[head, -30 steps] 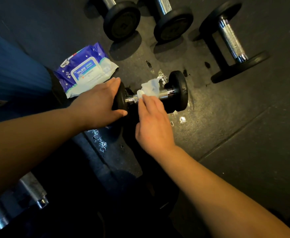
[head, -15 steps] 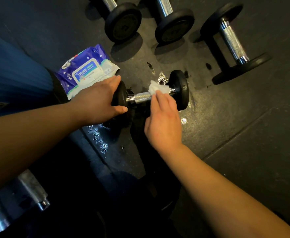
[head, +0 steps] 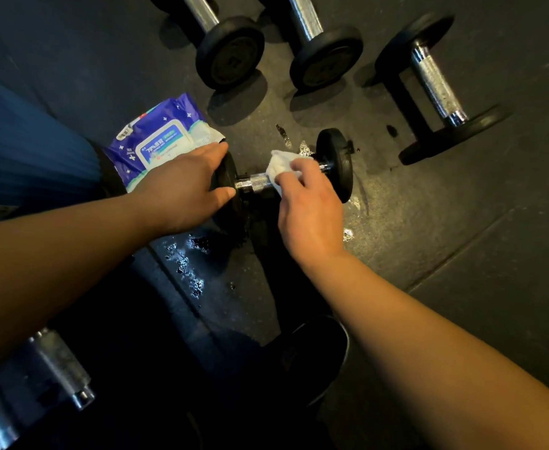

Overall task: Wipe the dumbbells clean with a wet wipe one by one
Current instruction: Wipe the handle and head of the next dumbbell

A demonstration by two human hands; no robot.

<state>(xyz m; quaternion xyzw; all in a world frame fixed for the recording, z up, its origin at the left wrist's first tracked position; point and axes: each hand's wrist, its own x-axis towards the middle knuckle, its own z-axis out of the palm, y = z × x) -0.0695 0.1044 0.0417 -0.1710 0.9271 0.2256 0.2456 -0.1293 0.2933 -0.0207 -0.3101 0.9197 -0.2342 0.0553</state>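
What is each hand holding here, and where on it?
The left hand grips the dumbbell by its near end plate. The right hand holds a white wipe bunched round the handle.

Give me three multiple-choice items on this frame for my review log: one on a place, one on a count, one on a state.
1. Where does the wipe packet lie?
A. on the floor beyond the left hand
B. on top of a dumbbell
C. right of the right hand

2. How many other dumbbells lie along the top of the frame, beyond the one being wiped?
A. one
B. three
C. five

3. What is the right hand doing?
A. resting flat on the floor
B. lifting a dumbbell plate
C. holding the wet wipe on the handle

Answers: 1 A, the packet shows just past the left hand; 2 B, three show there; 3 C, its fingers curl over the wipe on the dumbbell.
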